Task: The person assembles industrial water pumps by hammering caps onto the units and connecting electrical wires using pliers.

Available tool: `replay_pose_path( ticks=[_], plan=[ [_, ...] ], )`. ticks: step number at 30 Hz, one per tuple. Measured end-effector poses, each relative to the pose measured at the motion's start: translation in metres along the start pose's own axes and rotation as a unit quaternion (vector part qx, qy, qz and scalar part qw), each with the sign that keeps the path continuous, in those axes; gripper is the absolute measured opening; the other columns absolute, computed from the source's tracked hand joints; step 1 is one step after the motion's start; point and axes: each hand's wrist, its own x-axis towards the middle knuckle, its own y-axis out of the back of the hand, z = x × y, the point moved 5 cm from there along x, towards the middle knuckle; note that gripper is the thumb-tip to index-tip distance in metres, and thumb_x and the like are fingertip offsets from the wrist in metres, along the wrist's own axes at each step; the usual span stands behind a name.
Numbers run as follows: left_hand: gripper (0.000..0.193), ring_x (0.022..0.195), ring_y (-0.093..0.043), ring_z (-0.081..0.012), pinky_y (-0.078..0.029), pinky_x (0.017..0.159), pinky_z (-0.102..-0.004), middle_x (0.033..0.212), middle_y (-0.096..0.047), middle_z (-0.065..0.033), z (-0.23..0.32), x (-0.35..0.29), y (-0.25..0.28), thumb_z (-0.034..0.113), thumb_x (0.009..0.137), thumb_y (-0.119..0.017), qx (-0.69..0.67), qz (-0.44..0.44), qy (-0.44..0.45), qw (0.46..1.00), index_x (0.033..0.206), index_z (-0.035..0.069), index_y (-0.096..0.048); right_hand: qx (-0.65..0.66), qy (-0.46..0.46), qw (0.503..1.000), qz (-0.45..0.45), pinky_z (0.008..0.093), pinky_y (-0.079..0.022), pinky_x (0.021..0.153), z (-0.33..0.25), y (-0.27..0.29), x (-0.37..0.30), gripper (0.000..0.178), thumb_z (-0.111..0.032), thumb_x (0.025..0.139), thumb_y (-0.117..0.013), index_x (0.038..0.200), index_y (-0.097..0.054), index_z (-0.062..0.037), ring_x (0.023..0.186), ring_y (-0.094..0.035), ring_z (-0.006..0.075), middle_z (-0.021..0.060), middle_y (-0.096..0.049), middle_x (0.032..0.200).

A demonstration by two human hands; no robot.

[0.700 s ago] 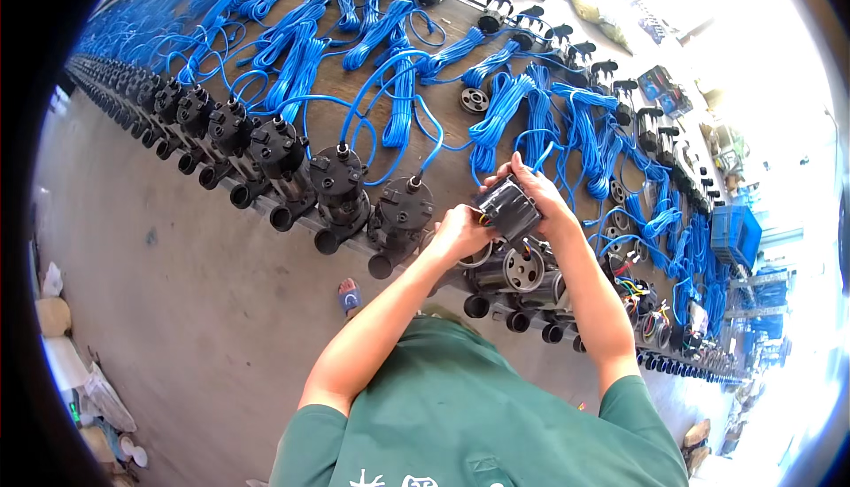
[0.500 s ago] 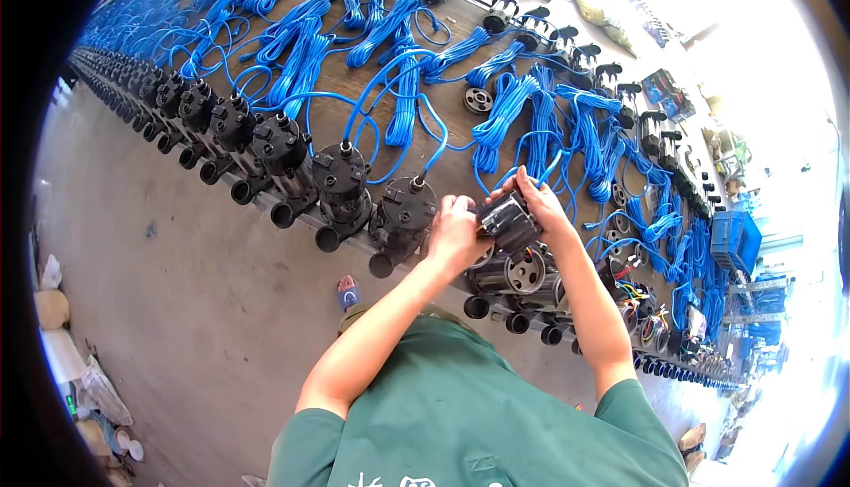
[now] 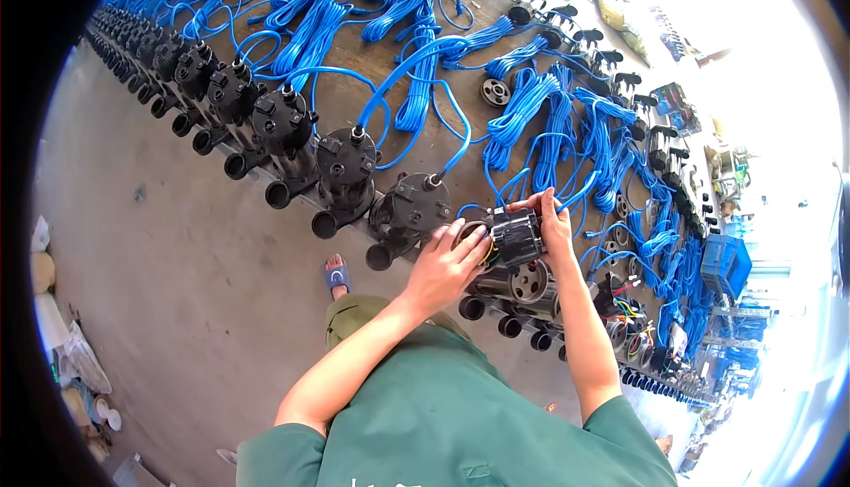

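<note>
A black ribbed pump cover is in my right hand, whose fingers wrap its far side. A blue cable runs from the cover toward the bench. Against the cover's near side lies my left hand, fingers stretched out and slightly blurred, over the dark round end of a pump body, with a yellow wire beside the fingertips. My left thumb is hidden. Just left of that hand stands a closed black pump with its blue cable rising from the top. Below my right hand lies a metal pump cylinder with a holed end.
A long row of upright black pumps lines the bench edge to the left. Bundled blue cables cover the brown bench. Pump bodies with loose coloured wires stand at right, near a blue crate.
The pump cover has turned in my hands and moved slightly down and right in view. My left fingers have straightened from a curled hold. The whole view has shifted a little.
</note>
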Motion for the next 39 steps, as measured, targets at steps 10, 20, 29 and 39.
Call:
replay_pose_path(
  ticks=[10, 20, 29, 39],
  plan=[
    [0.048, 0.139, -0.054, -0.0399, -0.049, 0.111, -0.0470, 0.151, -0.057, -0.0165, 0.000, -0.024, 0.004, -0.002, 0.084, -0.076, -0.173, 0.100, 0.105, 0.974, 0.131, -0.004, -0.067, -0.077, 0.044, 0.995, -0.044, 0.0342, -0.061, 0.085, 0.004, -0.028, -0.010, 0.042, -0.037, 0.112, -0.052, 0.098, -0.063, 0.0018, 0.094, -0.076, 0.0235, 0.0161, -0.077, 0.096],
    [0.078, 0.146, -0.044, -0.0447, -0.037, 0.121, -0.0492, 0.163, -0.040, -0.0256, -0.013, -0.048, 0.006, -0.012, 0.082, -0.054, -0.232, -0.003, 0.140, 0.963, 0.159, -0.004, -0.039, -0.306, 0.102, 0.943, -0.081, 0.0331, -0.059, 0.086, -0.037, -0.070, -0.022, 0.041, -0.029, 0.112, -0.054, 0.090, -0.064, 0.0044, 0.092, -0.076, 0.0201, 0.0149, -0.079, 0.094],
    [0.063, 0.143, -0.046, -0.0425, -0.035, 0.121, -0.0511, 0.160, -0.043, -0.0287, 0.016, -0.022, -0.003, 0.008, 0.087, -0.055, 0.085, -0.078, 0.113, 0.987, 0.148, -0.007, -0.052, -0.379, 0.150, 0.913, -0.016, 0.0349, -0.056, 0.078, -0.045, -0.050, -0.033, 0.032, -0.016, 0.110, -0.052, 0.091, -0.070, 0.0018, 0.084, -0.074, 0.0217, 0.0124, -0.077, 0.089],
    [0.054, 0.132, -0.058, -0.0426, -0.047, 0.114, -0.0463, 0.153, -0.049, -0.0307, -0.003, -0.039, 0.003, -0.003, 0.086, -0.062, -0.083, -0.028, 0.080, 0.993, 0.139, -0.008, -0.059, -0.299, 0.203, 0.932, -0.018, 0.0337, -0.056, 0.073, -0.040, -0.062, -0.039, 0.035, -0.018, 0.110, -0.055, 0.085, -0.063, 0.0040, 0.076, -0.074, 0.0234, 0.0135, -0.076, 0.080]
  ],
)
